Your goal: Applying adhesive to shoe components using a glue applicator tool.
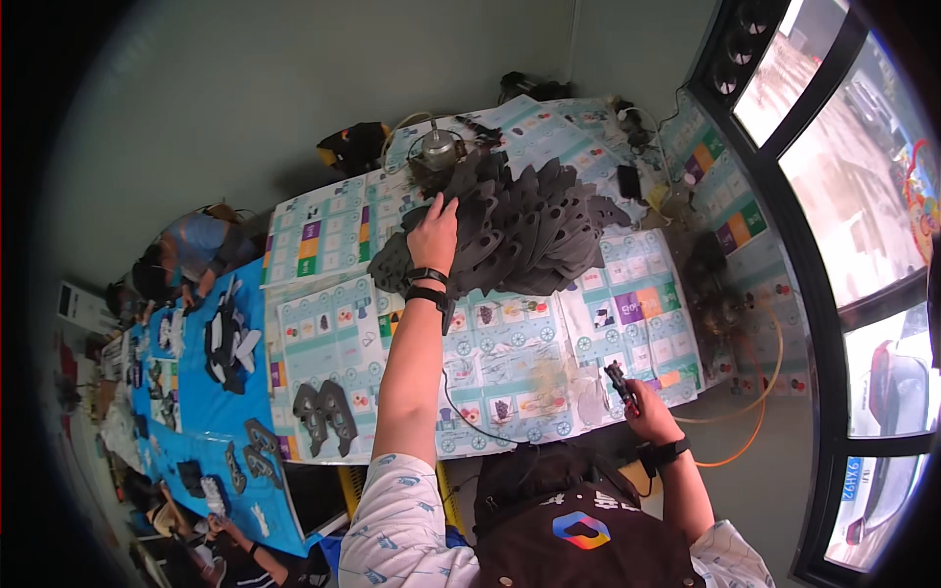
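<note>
Nearest the camera is the dark apron [598, 559]; beyond it, in the upper middle of the frame, the left hand [432, 241] rests on the left part of the pile of dark grey perforated pieces [539, 225], fingers slightly parted, though from here I cannot tell whether they pinch 1. The right hand [653, 416], lower right of centre, is closed around a dark handheld tool [619, 383]. In my judgement, separate 1 piece at a time, avoid dragging its neighbours, and keep the tool's tip clear of the fingers.
</note>
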Motion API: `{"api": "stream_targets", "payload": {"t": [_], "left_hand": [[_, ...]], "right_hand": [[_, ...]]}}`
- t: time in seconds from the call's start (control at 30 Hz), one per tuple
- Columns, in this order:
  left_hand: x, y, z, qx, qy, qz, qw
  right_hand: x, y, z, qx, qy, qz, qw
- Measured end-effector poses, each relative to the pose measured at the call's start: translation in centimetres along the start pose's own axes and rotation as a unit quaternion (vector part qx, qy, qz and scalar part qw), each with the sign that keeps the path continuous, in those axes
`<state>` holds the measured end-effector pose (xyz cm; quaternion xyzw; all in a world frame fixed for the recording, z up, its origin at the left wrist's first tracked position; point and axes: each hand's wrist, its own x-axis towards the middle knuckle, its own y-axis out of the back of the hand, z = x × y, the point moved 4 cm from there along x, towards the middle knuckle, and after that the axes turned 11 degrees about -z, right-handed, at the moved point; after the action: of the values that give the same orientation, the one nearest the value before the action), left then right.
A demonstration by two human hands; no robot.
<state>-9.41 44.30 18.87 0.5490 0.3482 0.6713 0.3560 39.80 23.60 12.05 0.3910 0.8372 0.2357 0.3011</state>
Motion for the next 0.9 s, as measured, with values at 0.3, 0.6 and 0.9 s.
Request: {"api": "stream_targets", "payload": {"t": [0.3, 0.6, 0.9], "left_hand": [[-8.7, 9.0, 14.8, -0.223, -0.084, 0.035, 0.971], [-29.3, 8.5, 16.0, -0.082, 0.075, -0.117, 0.987], [-38.0, -2.2, 12.6, -0.212, 0.207, -0.294, 0.909]], "right_hand": [[3.3, -0.2, 5.9, 0.05, 0.068, -0.001, 0.996], [6.6, -0.8, 7.1, 0.143, -0.032, -0.073, 0.987], [6.4, -2.5, 7.5, 0.094, -0.02, -0.102, 0.99]]}}
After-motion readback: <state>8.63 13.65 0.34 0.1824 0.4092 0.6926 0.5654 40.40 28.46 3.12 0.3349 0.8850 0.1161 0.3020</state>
